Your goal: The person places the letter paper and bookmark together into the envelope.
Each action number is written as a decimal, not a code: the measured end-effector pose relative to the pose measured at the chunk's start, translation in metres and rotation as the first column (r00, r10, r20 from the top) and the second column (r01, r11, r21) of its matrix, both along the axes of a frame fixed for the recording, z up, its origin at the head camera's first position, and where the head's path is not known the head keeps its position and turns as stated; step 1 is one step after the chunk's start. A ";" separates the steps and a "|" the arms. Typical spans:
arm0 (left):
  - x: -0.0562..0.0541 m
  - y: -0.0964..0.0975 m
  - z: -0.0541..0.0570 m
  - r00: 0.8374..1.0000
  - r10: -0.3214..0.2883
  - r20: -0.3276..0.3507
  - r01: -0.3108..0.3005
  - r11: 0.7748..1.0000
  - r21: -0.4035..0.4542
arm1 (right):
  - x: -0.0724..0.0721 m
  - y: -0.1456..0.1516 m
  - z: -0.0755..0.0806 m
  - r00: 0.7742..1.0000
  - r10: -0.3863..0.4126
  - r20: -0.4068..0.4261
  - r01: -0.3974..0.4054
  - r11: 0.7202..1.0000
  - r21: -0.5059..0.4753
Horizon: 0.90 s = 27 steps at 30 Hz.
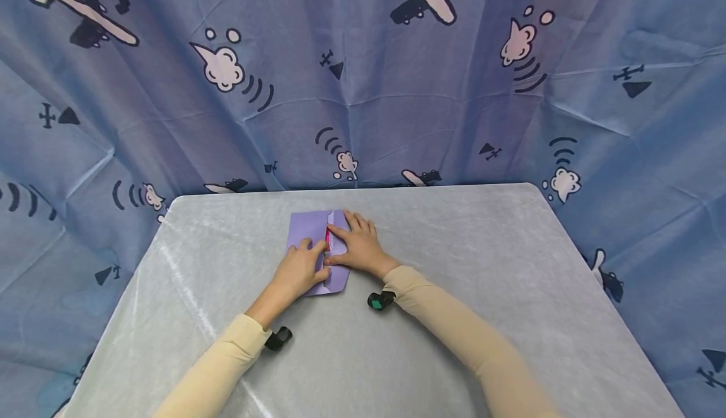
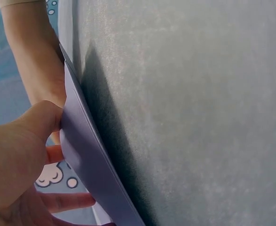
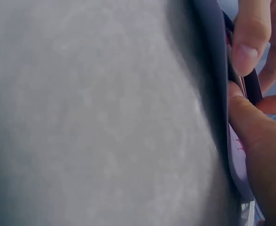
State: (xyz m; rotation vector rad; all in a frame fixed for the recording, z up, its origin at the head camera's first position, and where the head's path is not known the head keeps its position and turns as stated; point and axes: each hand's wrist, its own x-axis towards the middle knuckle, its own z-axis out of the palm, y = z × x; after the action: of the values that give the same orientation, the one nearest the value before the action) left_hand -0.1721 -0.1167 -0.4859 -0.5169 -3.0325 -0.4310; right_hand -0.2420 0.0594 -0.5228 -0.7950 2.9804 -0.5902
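Note:
A purple envelope [image 1: 309, 222] lies on the table with its flap unfolded to the right, and a strip of pink-red shows in its opening. My left hand [image 1: 295, 270] is on the pocket side; its thumb and fingers pinch the raised pocket edge [image 3: 253, 89] in the right wrist view. My right hand [image 1: 362, 246] rests over the flap from the right, fingers spread, thumb and index finger reaching the opening. In the left wrist view the left thumb [image 2: 41, 117] touches the envelope [image 2: 88, 141], seen nearly edge-on.
A pale grey cloth covers the table [image 1: 482, 267]. Behind it hangs a blue curtain [image 1: 397, 90] printed with airplanes and clouds. A small black wrist camera [image 1: 278, 338] sits by the left sleeve, another black device [image 1: 381, 300] by the right.

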 end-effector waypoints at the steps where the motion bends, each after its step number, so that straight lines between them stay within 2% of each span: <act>1: 0.000 0.000 0.000 1.000 0.003 0.004 -0.003 1.000 0.001 | 0.000 -0.001 0.001 1.000 -0.006 -0.004 0.006 1.000 0.004; 4: 0.000 0.000 0.000 1.000 0.007 0.010 -0.007 1.000 0.003 | 0.001 -0.003 0.001 1.000 -0.016 -0.021 0.016 1.000 0.008; 8: 0.000 0.000 -0.001 1.000 0.007 0.017 -0.007 1.000 0.001 | 0.003 -0.004 -0.001 0.999 -0.023 -0.045 0.021 0.999 -0.043; 14: 0.000 0.000 0.000 1.000 0.003 0.028 -0.003 1.000 0.001 | 0.005 -0.001 -0.002 0.998 0.004 -0.058 -0.008 0.997 -0.079; 21: 0.000 0.001 0.001 1.000 0.003 0.023 -0.003 1.000 0.005 | 0.003 0.004 -0.002 0.999 0.034 -0.030 -0.036 0.998 -0.056; 27: 0.001 0.001 0.001 1.000 0.000 0.020 0.000 1.000 0.002 | 0.002 0.004 -0.005 0.998 0.042 -0.041 -0.043 0.998 -0.036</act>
State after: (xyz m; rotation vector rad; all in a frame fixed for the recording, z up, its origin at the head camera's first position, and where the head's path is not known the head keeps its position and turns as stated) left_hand -0.1714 -0.1154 -0.4848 -0.5161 -3.0511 -0.4425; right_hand -0.2399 0.0633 -0.5282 -0.8808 2.9880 -0.6374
